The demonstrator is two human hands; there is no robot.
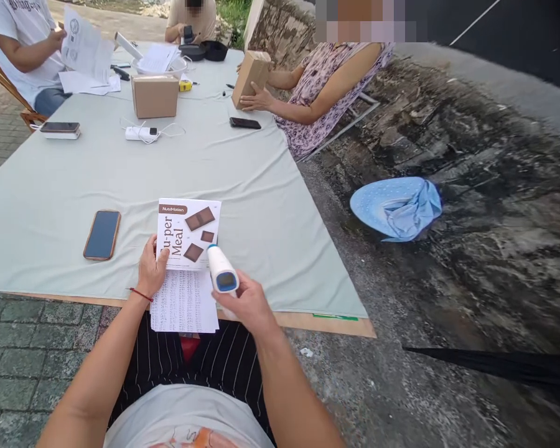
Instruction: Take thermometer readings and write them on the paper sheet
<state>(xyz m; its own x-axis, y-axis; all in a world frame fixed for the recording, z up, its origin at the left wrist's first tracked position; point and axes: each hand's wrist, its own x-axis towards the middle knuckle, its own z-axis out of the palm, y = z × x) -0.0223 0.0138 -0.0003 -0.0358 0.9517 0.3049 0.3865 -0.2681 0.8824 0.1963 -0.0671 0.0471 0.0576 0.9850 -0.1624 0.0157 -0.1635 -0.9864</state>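
Observation:
My left hand [153,267] is closed on the left edge of a white box [191,233] printed with "NutriMotion", "Meal" and brown chocolate squares. Its thumb lies over part of the lettering. Below the box, sheets of printed paper [184,305] hang past the table's near edge; whether my left hand holds them too I cannot tell. The fingers of my right hand [249,305] wrap round a white handheld infrared thermometer [223,270] with a blue-rimmed screen. Its blue tip is at the box's lower right corner. To the left, a brown-cased phone [102,234] lies flat.
A cardboard box [154,96], a white cabled device [141,133] and phones [245,123] stand farther up the cloth-covered table [261,186]. One person across handles papers [86,53], another a carton [251,79]. A blue hat [396,208] lies on the ground to the right.

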